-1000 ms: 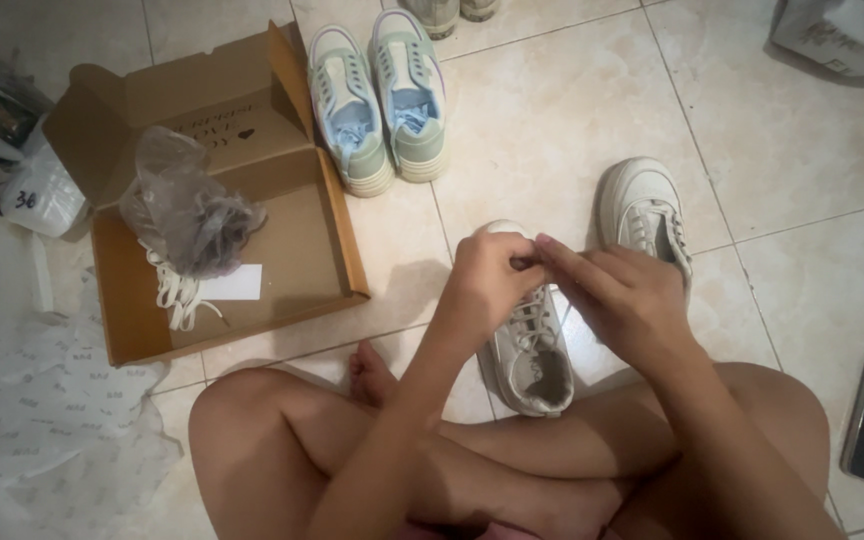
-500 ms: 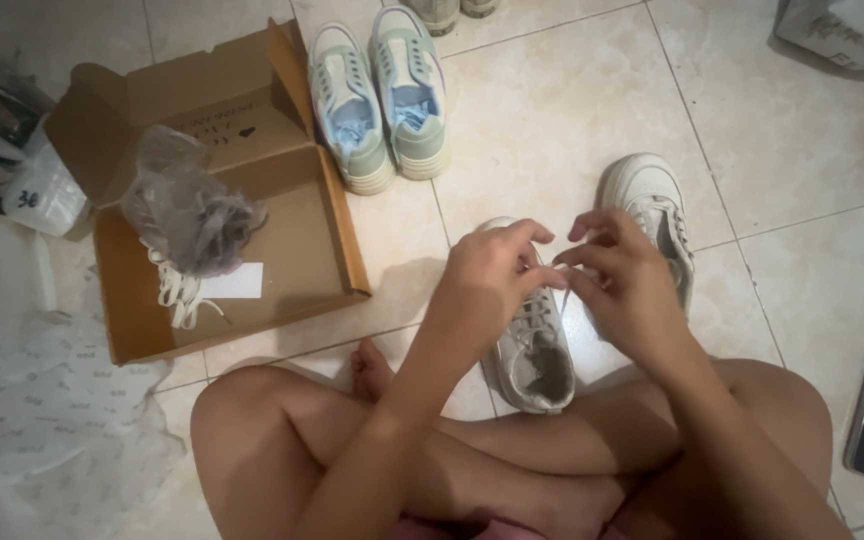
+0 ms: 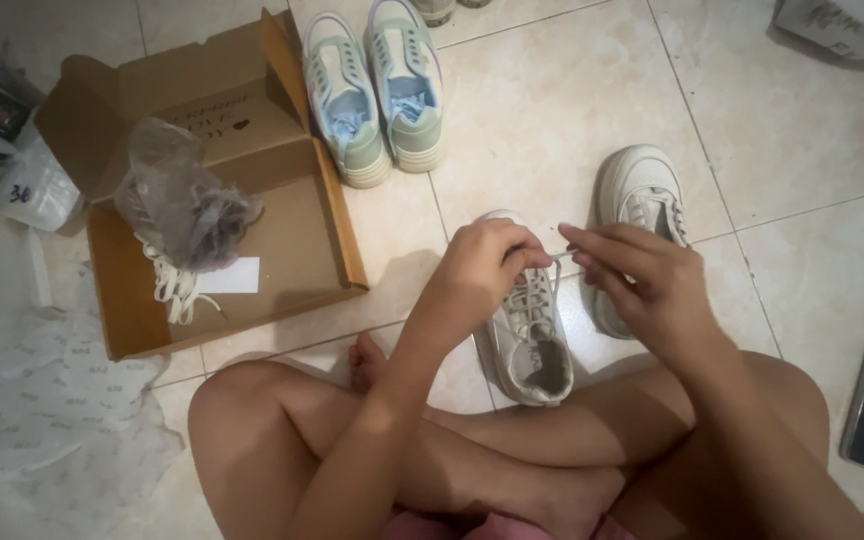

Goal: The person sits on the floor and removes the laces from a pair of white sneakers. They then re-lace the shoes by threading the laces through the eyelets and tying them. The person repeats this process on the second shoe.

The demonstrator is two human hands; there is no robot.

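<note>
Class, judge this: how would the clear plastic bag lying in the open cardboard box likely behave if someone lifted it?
The plastic bag looks thin and crumpled, so it would probably sag and rustle. Its dark contents seem small, so it is likely light. Loose white laces beside it in the cardboard box may snag.

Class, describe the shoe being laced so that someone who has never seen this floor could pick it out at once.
Start at the open cardboard box on the tiled floor and look right, past the pair of pale green shoes, to two white shoes. The laced shoe is the nearer one, just in front of the crossed legs. Unlike its partner lying alone, both hands, left and right, work over it.
</note>
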